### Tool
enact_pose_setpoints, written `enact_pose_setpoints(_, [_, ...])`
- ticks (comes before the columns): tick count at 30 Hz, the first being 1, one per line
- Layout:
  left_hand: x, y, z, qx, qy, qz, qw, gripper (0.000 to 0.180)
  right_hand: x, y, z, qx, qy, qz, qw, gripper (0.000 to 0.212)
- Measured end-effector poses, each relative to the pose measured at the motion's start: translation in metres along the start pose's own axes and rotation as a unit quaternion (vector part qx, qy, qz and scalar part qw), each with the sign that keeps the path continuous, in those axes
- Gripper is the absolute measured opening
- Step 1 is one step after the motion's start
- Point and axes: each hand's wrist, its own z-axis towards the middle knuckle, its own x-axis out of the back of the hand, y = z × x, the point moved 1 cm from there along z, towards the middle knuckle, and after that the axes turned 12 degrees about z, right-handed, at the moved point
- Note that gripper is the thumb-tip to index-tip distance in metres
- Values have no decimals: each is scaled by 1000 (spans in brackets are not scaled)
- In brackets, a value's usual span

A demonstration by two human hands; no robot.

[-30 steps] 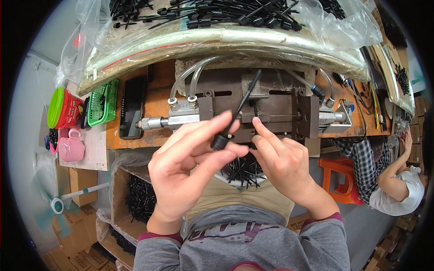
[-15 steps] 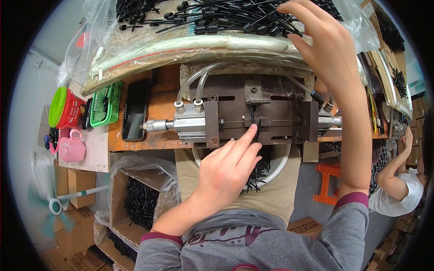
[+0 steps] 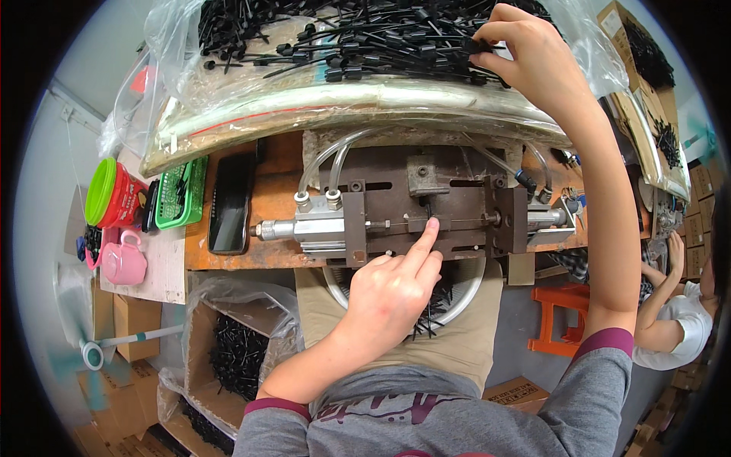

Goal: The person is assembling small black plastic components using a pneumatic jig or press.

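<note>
Ties, black and too many to count, lie heaped on the plastic-covered ledge beyond the desk. At the heap's right end, the right hand has its grip pinched on one tie, thumb and index finger on its head, the arm stretched far forward and the wrist bent left. The left hand comes in from the lower left, index finger straight, its tip on the middle of one brown jig, just below one dark stem; its other fingers curl under, and whether that grip holds anything I cannot tell. Two cylinders flank the jig, one per side. Left on the desk is one phone; further left are one green basket, one red tub and one pink cup. More ties fill one basin on the lap
</note>
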Motion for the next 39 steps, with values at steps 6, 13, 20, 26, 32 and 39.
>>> enact_pose_setpoints(6, [68, -6, 12, 8, 98, -526, 844, 14, 10, 14, -1, -187, 85, 218, 954, 16])
enact_pose_setpoints(13, [152, 22, -6, 142, 115, -829, 529, 6, 12, 26, -10, -176, 196, 384, 885, 7])
enact_pose_setpoints(20, [151, 6, -5, 48, -12, -880, 473, 12, 10, 29, -41, -116, 260, 401, 871, 16])
enact_pose_setpoints(26, [153, 5, -6, 43, -24, -879, 475, 7, 7, 25, -60, -102, 320, 441, 833, 19])
enact_pose_setpoints(32, [149, 1, -1, 29, -37, -872, 488, 8, 10, 8, -81, -102, 330, 462, 817, 20])
enact_pose_setpoints(39, [153, -12, -7, -16, -27, -790, 613, 15, -2, -40, -107, -156, 270, 641, 702, 19])
